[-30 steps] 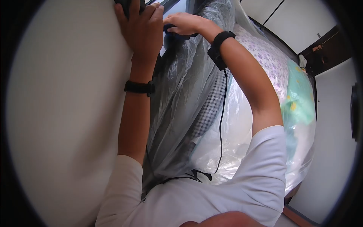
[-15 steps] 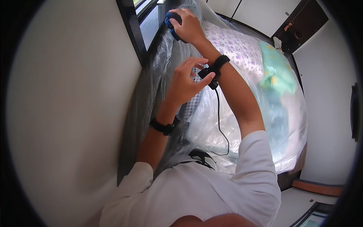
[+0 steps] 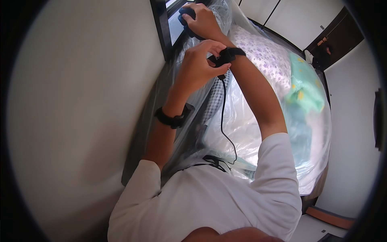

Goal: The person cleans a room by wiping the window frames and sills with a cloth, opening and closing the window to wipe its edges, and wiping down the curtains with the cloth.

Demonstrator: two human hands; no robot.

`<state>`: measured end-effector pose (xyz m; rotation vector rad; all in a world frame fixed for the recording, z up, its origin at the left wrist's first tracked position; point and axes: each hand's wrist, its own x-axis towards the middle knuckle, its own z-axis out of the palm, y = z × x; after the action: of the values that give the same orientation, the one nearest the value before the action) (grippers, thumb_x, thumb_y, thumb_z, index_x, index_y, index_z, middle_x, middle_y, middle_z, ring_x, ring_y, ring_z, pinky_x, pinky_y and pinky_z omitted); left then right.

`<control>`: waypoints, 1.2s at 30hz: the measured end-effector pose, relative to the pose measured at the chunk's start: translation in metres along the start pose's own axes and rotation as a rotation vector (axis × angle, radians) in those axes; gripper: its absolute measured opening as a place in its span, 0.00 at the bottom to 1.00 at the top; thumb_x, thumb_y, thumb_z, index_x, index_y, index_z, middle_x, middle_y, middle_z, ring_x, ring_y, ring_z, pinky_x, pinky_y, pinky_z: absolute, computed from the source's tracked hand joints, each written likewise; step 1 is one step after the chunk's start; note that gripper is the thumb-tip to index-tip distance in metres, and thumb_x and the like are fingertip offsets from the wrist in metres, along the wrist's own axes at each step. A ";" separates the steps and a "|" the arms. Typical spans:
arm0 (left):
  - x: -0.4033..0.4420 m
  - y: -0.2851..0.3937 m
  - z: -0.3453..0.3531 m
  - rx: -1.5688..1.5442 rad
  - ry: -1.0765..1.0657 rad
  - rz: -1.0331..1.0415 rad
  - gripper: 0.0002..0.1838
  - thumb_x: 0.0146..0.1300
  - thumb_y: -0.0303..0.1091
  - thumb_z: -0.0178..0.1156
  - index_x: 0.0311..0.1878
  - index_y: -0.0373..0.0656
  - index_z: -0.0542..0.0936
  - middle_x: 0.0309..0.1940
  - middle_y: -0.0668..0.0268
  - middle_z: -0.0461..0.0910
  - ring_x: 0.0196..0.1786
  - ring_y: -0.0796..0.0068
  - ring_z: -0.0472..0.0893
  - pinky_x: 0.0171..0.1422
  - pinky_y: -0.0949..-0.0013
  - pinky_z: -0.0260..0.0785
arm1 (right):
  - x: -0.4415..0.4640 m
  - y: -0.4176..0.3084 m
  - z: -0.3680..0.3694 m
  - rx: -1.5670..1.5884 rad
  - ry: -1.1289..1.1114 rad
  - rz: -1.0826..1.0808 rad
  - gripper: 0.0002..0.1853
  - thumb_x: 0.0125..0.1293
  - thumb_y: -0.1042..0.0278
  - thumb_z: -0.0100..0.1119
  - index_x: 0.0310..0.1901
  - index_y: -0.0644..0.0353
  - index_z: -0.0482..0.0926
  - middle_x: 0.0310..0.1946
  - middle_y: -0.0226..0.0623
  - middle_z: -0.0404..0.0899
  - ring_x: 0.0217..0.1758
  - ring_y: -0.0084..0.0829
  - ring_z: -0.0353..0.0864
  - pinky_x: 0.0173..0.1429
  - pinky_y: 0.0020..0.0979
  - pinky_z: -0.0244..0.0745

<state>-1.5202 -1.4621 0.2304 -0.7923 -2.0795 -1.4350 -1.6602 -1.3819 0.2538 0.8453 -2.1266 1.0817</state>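
Note:
My left hand has its thumb and fingers around a small black device strapped to my right wrist. A thin black cable hangs from the device toward my waist. Beside the window, my right hand is closed on a dark blue, bunched item, probably a cloth. Another black band circles my left wrist. Clear plastic sheeting lies beneath and beside my arms, over bedding with a purple floral pattern.
A dark window frame meets the pale wall on the left. Green bedding lies under the plastic at right. White cabinet doors and a dark doorway are farther back; a reddish-brown ledge is at lower right.
My left hand has left a dark object at the upper left, come down and right, and closed on the right-wrist device. My right hand still holds the blue item near the window.

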 end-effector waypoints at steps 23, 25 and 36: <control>0.066 -0.036 -0.063 0.755 0.438 0.420 0.11 0.62 0.33 0.68 0.47 0.44 0.83 0.61 0.57 0.77 0.69 0.56 0.72 0.72 0.52 0.63 | -0.014 0.069 0.108 0.329 0.056 0.230 0.19 0.63 0.67 0.61 0.54 0.65 0.77 0.53 0.52 0.78 0.59 0.50 0.78 0.63 0.41 0.72; 0.094 -0.058 -0.078 0.929 0.656 0.540 0.14 0.63 0.34 0.64 0.53 0.48 0.82 0.70 0.56 0.67 0.76 0.50 0.60 0.77 0.43 0.52 | -0.019 0.074 0.124 0.262 0.020 0.171 0.20 0.62 0.68 0.62 0.55 0.64 0.77 0.54 0.53 0.78 0.59 0.52 0.77 0.64 0.40 0.71; 0.109 -0.159 -0.063 1.376 0.526 0.383 0.26 0.59 0.23 0.62 0.57 0.67 0.83 0.70 0.68 0.71 0.76 0.60 0.65 0.78 0.34 0.37 | 0.023 0.202 0.172 0.007 -0.152 -0.167 0.23 0.65 0.65 0.61 0.63 0.46 0.75 0.66 0.35 0.71 0.63 0.48 0.74 0.65 0.47 0.71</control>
<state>-1.7051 -1.5455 0.2198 -0.1484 -1.7644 0.1544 -1.8656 -1.4394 0.0937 1.1181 -2.1312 0.9658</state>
